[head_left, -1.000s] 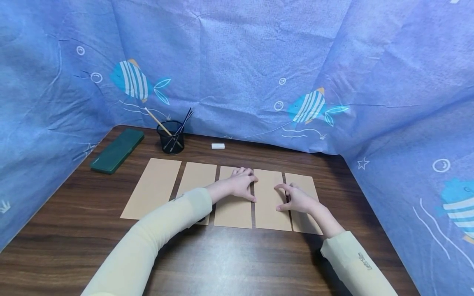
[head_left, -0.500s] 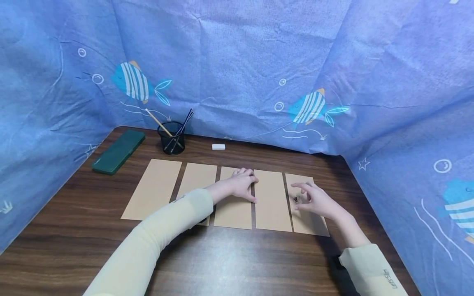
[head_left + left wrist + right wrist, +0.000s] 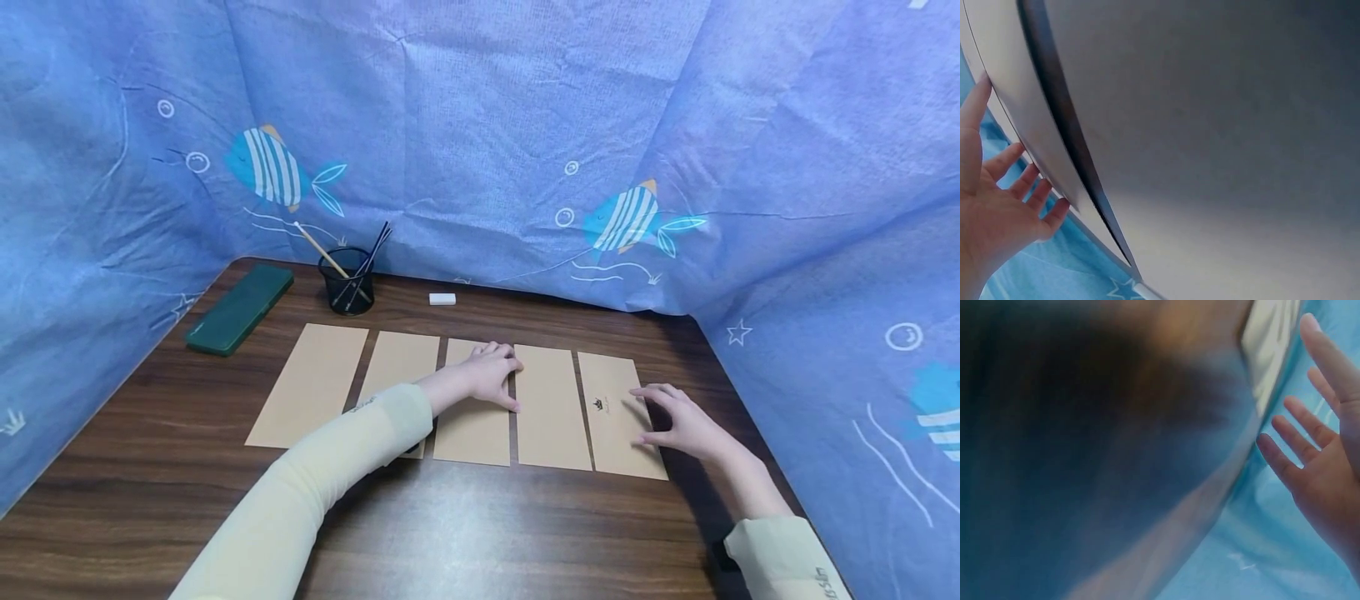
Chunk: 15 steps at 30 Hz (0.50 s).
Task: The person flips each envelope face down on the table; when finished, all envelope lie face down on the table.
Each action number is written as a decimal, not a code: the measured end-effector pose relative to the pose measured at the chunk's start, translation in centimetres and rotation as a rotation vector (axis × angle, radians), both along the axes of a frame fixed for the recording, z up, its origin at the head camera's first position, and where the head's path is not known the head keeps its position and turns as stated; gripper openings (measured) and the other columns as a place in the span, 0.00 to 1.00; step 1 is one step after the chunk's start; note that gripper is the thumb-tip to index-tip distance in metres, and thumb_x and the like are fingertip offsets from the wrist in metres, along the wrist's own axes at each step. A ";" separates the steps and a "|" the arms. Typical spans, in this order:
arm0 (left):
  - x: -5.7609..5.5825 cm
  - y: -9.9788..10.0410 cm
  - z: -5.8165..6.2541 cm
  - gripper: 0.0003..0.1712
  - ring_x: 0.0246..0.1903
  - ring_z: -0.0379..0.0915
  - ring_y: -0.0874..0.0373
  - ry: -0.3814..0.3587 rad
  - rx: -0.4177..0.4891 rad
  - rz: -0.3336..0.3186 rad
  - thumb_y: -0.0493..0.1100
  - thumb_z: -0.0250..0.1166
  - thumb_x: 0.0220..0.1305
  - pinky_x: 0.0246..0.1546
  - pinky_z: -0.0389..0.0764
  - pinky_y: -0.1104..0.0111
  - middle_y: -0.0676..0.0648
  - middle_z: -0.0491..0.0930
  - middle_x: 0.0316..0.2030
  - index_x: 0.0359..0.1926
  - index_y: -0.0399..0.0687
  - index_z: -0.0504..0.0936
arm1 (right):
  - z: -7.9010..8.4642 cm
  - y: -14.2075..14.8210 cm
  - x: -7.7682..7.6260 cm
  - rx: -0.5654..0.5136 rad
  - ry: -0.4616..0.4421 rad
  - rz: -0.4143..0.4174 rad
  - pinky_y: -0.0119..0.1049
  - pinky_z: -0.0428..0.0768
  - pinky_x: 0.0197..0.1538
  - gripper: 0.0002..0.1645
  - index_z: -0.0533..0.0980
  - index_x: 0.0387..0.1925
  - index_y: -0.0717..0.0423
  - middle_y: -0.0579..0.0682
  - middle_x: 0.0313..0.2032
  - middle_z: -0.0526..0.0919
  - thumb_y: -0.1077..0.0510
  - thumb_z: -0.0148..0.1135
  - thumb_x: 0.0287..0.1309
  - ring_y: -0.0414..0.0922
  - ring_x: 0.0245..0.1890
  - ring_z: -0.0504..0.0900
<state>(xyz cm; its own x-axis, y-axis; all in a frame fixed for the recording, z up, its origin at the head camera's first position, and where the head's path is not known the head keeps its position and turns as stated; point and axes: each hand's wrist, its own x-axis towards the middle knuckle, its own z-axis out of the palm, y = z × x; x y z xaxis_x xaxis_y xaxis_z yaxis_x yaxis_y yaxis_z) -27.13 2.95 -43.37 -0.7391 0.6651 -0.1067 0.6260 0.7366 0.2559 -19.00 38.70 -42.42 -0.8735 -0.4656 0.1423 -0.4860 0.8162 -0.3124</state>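
Several tan paper rectangles lie side by side in a row on the dark wooden table in the head view. My left hand (image 3: 489, 377) rests on the middle paper rectangle (image 3: 474, 433), fingers spread, fingertips near the gap beside the fourth paper rectangle (image 3: 553, 408). My right hand (image 3: 690, 423) is at the right edge of the rightmost paper rectangle (image 3: 622, 433), thumb and fingers apart with nothing between them. A small black crown print (image 3: 598, 405) shows on that rightmost one. Whether the right fingertips touch it, I cannot tell. My left sleeve partly covers the second paper rectangle (image 3: 401, 358).
At the back left stand a dark green case (image 3: 240, 310) and a black mesh pen cup (image 3: 349, 287) holding several thin sticks. A small white block (image 3: 442, 298) lies near the back edge. Blue fish-print cloth (image 3: 480, 150) hangs around the table (image 3: 450, 533).
My right hand has moved right, off the fourth paper rectangle to the rightmost one's edge. That rightmost one's crown print has come into view. My left hand has stayed in place.
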 end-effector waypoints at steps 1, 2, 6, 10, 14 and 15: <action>0.0 0.0 0.0 0.47 0.59 0.57 0.53 0.003 -0.006 -0.001 0.70 0.68 0.46 0.55 0.61 0.59 0.48 0.64 0.61 0.64 0.54 0.70 | -0.2 0.4 0.1 0.006 -0.012 0.001 0.60 0.68 0.52 0.46 0.72 0.57 0.58 0.60 0.55 0.73 0.45 0.78 0.35 0.61 0.54 0.70; 0.0 0.0 0.0 0.47 0.59 0.57 0.53 0.006 -0.012 -0.001 0.70 0.67 0.46 0.55 0.61 0.59 0.48 0.64 0.62 0.64 0.54 0.70 | -0.4 0.7 0.2 0.011 -0.026 0.000 0.61 0.67 0.52 0.46 0.72 0.58 0.59 0.62 0.56 0.72 0.45 0.78 0.35 0.62 0.55 0.68; 0.1 0.1 0.0 0.47 0.60 0.56 0.53 0.022 -0.033 -0.003 0.71 0.67 0.46 0.57 0.60 0.58 0.49 0.64 0.62 0.65 0.55 0.70 | -0.8 1.5 0.6 0.009 -0.115 -0.005 0.63 0.64 0.53 0.48 0.71 0.60 0.59 0.63 0.61 0.68 0.43 0.76 0.36 0.65 0.59 0.63; 0.2 0.1 0.2 0.47 0.61 0.56 0.52 0.035 -0.039 -0.012 0.71 0.67 0.46 0.58 0.59 0.57 0.48 0.65 0.62 0.64 0.55 0.70 | -1.0 1.7 0.9 0.008 -0.170 0.004 0.64 0.63 0.53 0.48 0.71 0.60 0.59 0.64 0.62 0.66 0.42 0.76 0.37 0.66 0.61 0.61; 0.3 0.1 0.6 0.46 0.61 0.56 0.52 0.023 -0.050 -0.025 0.70 0.67 0.46 0.59 0.58 0.56 0.47 0.65 0.61 0.64 0.53 0.71 | -0.9 1.6 1.0 0.017 -0.162 0.008 0.64 0.64 0.52 0.47 0.72 0.59 0.58 0.64 0.62 0.67 0.42 0.76 0.37 0.66 0.60 0.63; 0.3 0.2 0.8 0.46 0.61 0.56 0.51 0.018 -0.057 -0.029 0.69 0.68 0.46 0.59 0.58 0.56 0.47 0.65 0.61 0.63 0.53 0.71 | -0.9 1.6 1.0 0.020 -0.161 0.006 0.64 0.64 0.53 0.47 0.72 0.59 0.58 0.64 0.62 0.67 0.42 0.76 0.36 0.66 0.60 0.63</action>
